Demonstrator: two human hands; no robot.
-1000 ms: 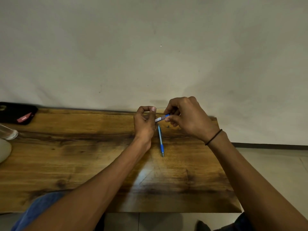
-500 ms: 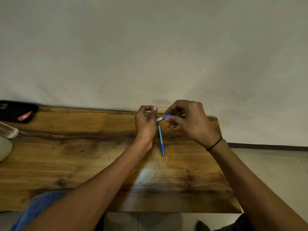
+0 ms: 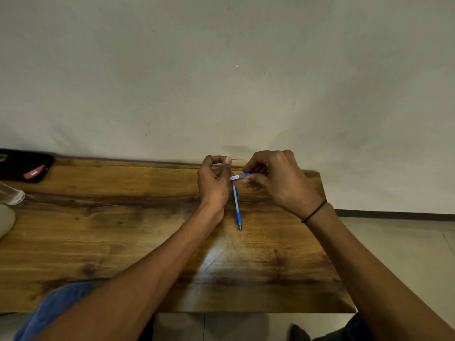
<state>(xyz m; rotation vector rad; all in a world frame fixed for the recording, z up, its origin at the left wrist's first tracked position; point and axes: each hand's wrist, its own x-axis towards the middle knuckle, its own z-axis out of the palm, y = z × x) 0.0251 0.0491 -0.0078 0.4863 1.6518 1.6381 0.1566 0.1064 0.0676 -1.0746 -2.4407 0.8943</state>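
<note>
A short blue and white pen piece [image 3: 236, 177] with a printed label is held level above the wooden table [image 3: 123, 230], near its far edge. My left hand [image 3: 213, 183] has its fingers curled at the white end. My right hand [image 3: 278, 179] pinches the blue end between thumb and fingers. Below them a blue pen [image 3: 237, 210] lies on the table, tip pointing toward me, its far end hidden under my left hand. A thin dark line [image 3: 240, 159] runs between the two hands higher up; I cannot tell what it is.
A black case [image 3: 24, 166] with a red tag lies at the table's far left corner. A clear bottle [image 3: 11, 195] and a pale rounded object [image 3: 5, 221] sit at the left edge. The wall rises right behind the table; floor lies to the right.
My right wrist has sunk slightly and its knuckles have turned a little. The left hand, the pen piece and the pen on the table stay where they were.
</note>
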